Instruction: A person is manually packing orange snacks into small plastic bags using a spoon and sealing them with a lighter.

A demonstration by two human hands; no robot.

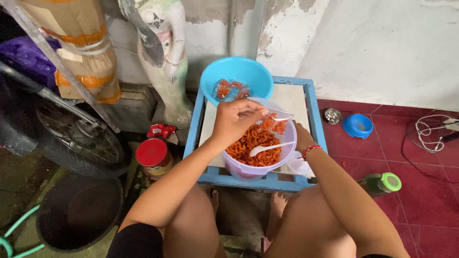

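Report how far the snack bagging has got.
Done: filled small bags lie in the blue bowl. In hand: both hands, left hand and right hand, hold a clear bag over the tub. Left: the purple tub holds plenty of orange snacks.

— Where is this?
— A home's back corner: peeling wall, red tiled floor, parked motorbike wheel, pet bowls.
— Anything else?
— A low blue table holding snack tubs.

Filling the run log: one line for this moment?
left hand: holds clear bag over purple bowl | right hand: behind bowl | white spoon: in orange snacks
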